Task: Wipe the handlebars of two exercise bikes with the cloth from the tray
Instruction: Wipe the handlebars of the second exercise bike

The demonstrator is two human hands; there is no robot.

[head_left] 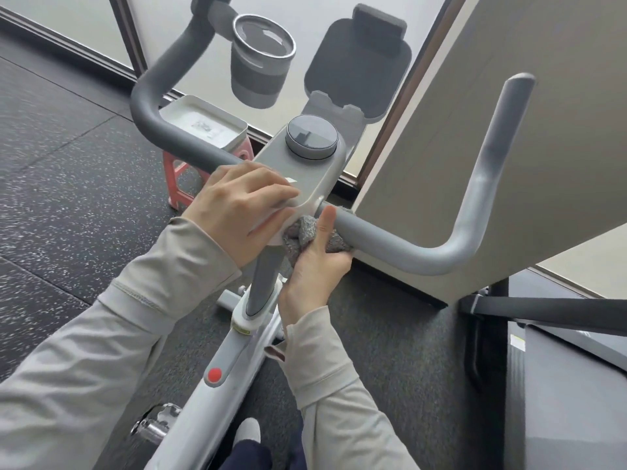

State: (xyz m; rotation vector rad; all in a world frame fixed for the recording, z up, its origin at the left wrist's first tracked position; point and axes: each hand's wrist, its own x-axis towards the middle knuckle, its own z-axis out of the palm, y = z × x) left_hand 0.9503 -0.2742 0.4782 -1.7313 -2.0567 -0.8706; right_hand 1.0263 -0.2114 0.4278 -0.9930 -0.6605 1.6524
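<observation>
— Where was the cloth (307, 234)?
— Grey, bunched against the handlebar's (407, 245) inner right end.
— And the bar?
— Grey, padded, both ends curving upward.
— The tray (203, 125)?
— White, behind the left grip.

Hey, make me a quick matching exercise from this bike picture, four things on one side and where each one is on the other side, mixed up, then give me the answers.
Things:
1. cloth
2. left hand
3. tray
4. cup holder

Places:
A. hanging off the far part of the left handlebar arm
B. on the pink stool beyond the bike
C. bunched in the right hand at the inner end of the right handlebar
D. resting on the grey centre console, near the round dial

Pairs: 1-C, 2-D, 3-B, 4-A
</observation>
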